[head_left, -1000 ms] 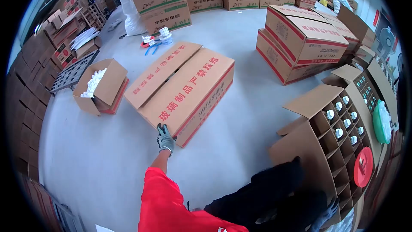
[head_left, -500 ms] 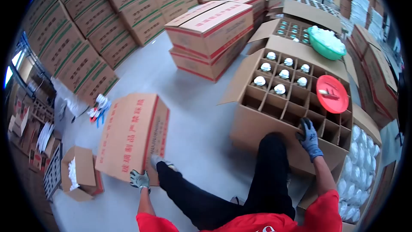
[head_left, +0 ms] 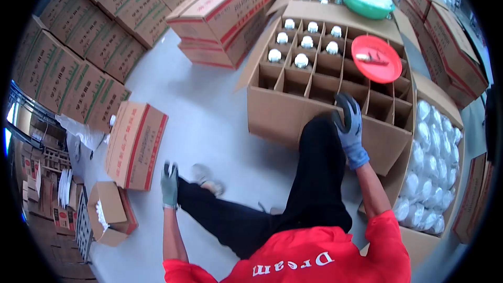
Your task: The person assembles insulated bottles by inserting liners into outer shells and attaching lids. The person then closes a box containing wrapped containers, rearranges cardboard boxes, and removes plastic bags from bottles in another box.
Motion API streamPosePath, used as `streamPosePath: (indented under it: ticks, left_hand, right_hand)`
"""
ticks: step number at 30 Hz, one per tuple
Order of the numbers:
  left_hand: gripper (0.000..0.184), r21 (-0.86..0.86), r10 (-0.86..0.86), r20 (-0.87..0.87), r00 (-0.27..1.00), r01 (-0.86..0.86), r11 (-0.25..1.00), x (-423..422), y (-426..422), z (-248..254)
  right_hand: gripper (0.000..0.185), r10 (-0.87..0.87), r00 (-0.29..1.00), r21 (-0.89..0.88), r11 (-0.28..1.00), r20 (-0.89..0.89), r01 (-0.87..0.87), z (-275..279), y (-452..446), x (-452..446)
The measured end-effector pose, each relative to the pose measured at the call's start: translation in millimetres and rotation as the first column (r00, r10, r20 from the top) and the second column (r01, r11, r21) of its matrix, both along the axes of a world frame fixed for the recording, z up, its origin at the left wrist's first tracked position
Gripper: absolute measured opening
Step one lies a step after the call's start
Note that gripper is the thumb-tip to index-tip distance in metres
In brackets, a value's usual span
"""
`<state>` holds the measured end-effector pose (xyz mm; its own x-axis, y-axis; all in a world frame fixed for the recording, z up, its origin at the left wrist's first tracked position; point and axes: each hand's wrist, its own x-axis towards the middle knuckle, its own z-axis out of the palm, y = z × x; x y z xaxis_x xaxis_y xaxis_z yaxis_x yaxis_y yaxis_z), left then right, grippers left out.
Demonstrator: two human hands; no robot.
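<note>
My left hand (head_left: 170,184), in a grey glove, is off the floor beside my bent leg. Its fingers point up, slightly apart, and hold nothing. Closest to it is a taped carton (head_left: 137,147) with red print, standing on the floor a short way to the left. My right hand (head_left: 350,128), also gloved, grips the near rim of an open carton (head_left: 283,118), fingers over the inner side and thumb outside. Cardboard dividers split this carton into cells. Several bottles with silvery-white tops (head_left: 301,61) fill its far left cells. A red plate (head_left: 376,58) with small red items lies on the dividers.
A green basin (head_left: 365,1) heaped with white pieces sits on another divided carton behind. At right, a carton holds clear wrapped items (head_left: 430,170). A small open box (head_left: 111,212) stands at left. Stacked cartons (head_left: 84,52) line the back left; two more (head_left: 220,15) stand mid-floor.
My left hand has let go of the taped carton, which now stands farther left, apart from it. My right hand stays at the divided carton's rim. The view has shifted.
</note>
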<state>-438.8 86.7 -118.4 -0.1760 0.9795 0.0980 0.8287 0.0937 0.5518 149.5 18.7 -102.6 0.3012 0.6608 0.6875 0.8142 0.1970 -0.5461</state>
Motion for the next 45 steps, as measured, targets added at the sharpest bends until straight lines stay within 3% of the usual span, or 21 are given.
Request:
streamPosePath:
  ticks: [2,4,7,8,9,11,14,19,22,23,27,30,31,33,35,36,37,40,41,43,45]
  left_hand:
    - [0.041,0.128,-0.331,-0.288,0.899,0.379,0.917,66,15,43]
    - [0.038,0.104,-0.25,0.283,0.926,0.229,0.968,168,24,86]
    - [0.042,0.193,-0.543,0.248,0.803,0.508,0.839,252,51,68]
    - [0.044,0.18,-0.576,0.254,0.777,0.547,0.817,281,60,56]
    - [0.046,0.166,-0.608,0.261,0.75,0.585,0.794,309,70,45]
    - [0.048,0.187,-0.727,0.129,0.675,0.703,0.686,360,85,28]
    - [0.048,0.101,-0.871,-0.103,0.48,0.877,0.471,409,84,44]
    - [0.036,-0.078,-0.975,-0.016,0.22,0.972,0.221,433,95,-28]
    - [0.03,-0.323,-0.961,0.037,0.272,0.914,0.246,453,121,-12]
    - [0.03,-0.177,-0.96,0.048,0.277,0.948,0.265,462,124,-16]
    - [0.031,-0.199,-0.992,0.058,0.115,0.975,0.101,472,133,-22]
    - [0.027,0.078,-0.968,0.184,0.168,0.98,0.185,441,140,-6]
    - [0.031,0.377,-0.957,0.226,0.182,0.889,0.259,420,147,1]
    - [0.04,0.352,-0.881,0.403,0.247,0.847,0.398,372,187,18]
    - [0.039,0.465,-0.836,0.338,0.432,0.696,0.547,326,248,5]
    - [0.037,0.222,-0.659,0.508,0.555,0.655,0.722,306,275,25]
    - [0.036,0.2,-0.575,0.579,0.578,0.583,0.787,289,318,18]
    - [0.042,0.167,-0.34,0.768,0.543,0.343,0.925,246,447,6]
    - [0.043,0.171,-0.288,0.817,0.499,0.267,0.949,238,490,6]
    - [0.042,0.168,-0.279,0.706,0.651,0.229,0.959,221,557,29]
    - [0.035,0.388,-0.387,0.763,0.518,0.112,0.915,219,622,28]
  right_hand:
    - [0.045,0.125,0.99,0.022,0.992,-0.067,-0.124,42,7,-41]
    - [0.047,0.312,0.95,-0.086,0.946,-0.015,-0.312,33,15,-78]
    - [0.058,0.269,0.953,-0.408,0.862,-0.139,-0.303,-91,8,-149]
    - [0.058,0.163,0.986,-0.317,0.936,0.018,-0.149,-171,-12,-175]
    - [0.057,0.183,0.977,-0.741,0.639,-0.113,-0.206,-203,-40,-186]
    - [0.055,0.203,0.974,-0.903,0.391,-0.103,-0.177,-230,-71,-194]
    - [0.052,0.229,0.97,-0.923,0.35,-0.082,-0.16,-228,-85,-180]
    - [0.047,0.283,0.953,-0.947,0.26,-0.111,-0.188,-208,-75,-130]
    - [0.043,0.29,0.951,-0.959,0.221,-0.11,-0.178,-196,-66,-108]
    - [0.042,0.294,0.95,-0.962,0.216,-0.101,-0.169,-193,-61,-104]
    - [0.038,0.296,0.954,-0.968,0.219,-0.058,-0.127,-193,-40,-88]
    - [0.036,0.303,0.953,-0.967,0.234,-0.028,-0.102,-185,-14,-85]
    - [0.035,0.312,0.95,-0.967,0.23,-0.032,-0.108,-173,-4,-88]
    - [0.033,0.346,0.938,-0.957,0.269,-0.013,-0.112,-134,33,-89]
    - [0.031,0.244,0.968,-0.829,0.55,0.048,-0.098,-77,95,-79]
    - [0.024,0.21,0.977,-0.685,0.715,0.024,-0.137,-53,139,-74]
    - [0.017,0.195,0.981,-0.509,0.845,0.011,-0.163,-29,182,-70]
    - [0.024,0.45,0.862,-0.351,0.866,0.232,-0.357,25,316,-79]
    - [0.025,0.538,0.783,-0.355,0.83,0.312,-0.429,0,358,-79]
    - [0.029,0.638,0.664,-0.47,0.758,0.39,-0.453,-46,420,-77]
    - [0.039,0.637,0.686,-0.609,0.713,0.353,-0.349,-75,436,-83]
